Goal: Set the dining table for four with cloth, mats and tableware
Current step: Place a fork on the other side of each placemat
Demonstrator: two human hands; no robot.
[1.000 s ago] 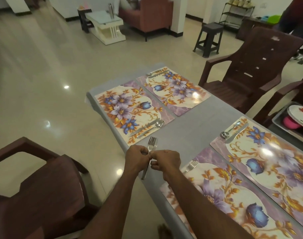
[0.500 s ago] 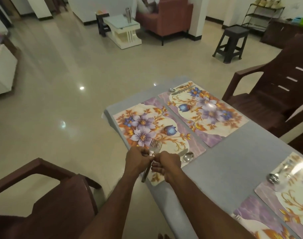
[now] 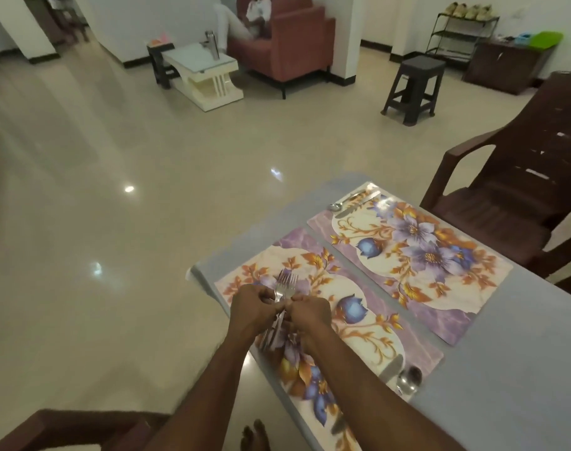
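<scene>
Head view: your left hand (image 3: 254, 307) and right hand (image 3: 310, 313) meet over the near floral mat (image 3: 368, 323), both closed around a small bundle of forks (image 3: 282, 299). The exact number of forks in the bundle cannot be told; the tines fan out above your knuckles, pointing away from you, while the handles run down between your palms and stick out below your left wrist. Your left fingers curl round the stems; your right thumb and fingers pinch them from the other side.

Two mats show on the grey tablecloth (image 3: 518, 336), lying side by side with a narrow gap between them. The near mat carries one knife (image 3: 390, 369) and one spoon (image 3: 407, 380) together at its right end, well apart from your hands. The far mat (image 3: 417, 252) carries its own knife and spoon pair (image 3: 349, 203) at its far corner.

One brown plastic chair (image 3: 518, 177) stands at the table's far side, and part of another (image 3: 66, 429) sits at the lower left. One dark stool (image 3: 416, 87) stands on the floor beyond.
</scene>
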